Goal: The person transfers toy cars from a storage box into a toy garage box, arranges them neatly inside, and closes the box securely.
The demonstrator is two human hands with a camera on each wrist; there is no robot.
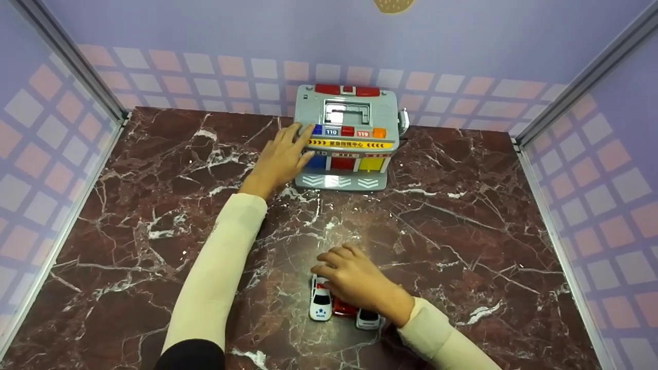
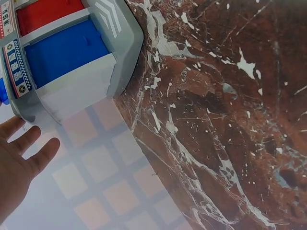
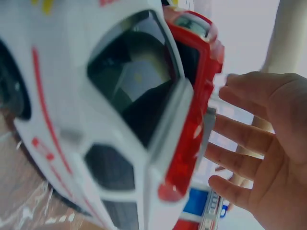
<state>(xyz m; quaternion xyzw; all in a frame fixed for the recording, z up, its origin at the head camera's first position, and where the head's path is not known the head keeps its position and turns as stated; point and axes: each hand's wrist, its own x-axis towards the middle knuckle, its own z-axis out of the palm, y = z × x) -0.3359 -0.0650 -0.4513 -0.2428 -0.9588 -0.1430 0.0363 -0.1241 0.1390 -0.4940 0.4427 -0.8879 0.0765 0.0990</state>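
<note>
- Purple walls with pink and white squares stand round a dark red marble worktop (image 1: 462, 231) that has white lines running through it.
- At the back of the worktop, close to the far wall, sits a grey toy station (image 1: 345, 136). It has red lights on top, a yellow striped band across the front, and blue, red and yellow doors below.
- The left hand (image 1: 281, 156) reaches out to the left side of the toy station. Its fingers are straight and spread, and the tips rest on the station's front left corner, by the blue button. In the left wrist view the fingers (image 2: 42, 152) are open and nothing is held in them.
- Near the front of the worktop, well apart from the station, three little cars sit side by side, touching: a white police car (image 1: 320, 300) on the left, a red car (image 1: 343, 307) in the middle, and a white car (image 1: 367, 319) on the right.
- The right hand (image 1: 357, 280) lies on top of the cars. Its fingers bend loosely over them and cover most of the red car. In the right wrist view the fingers (image 3: 249, 136) look spread, just beside the cars.
</note>
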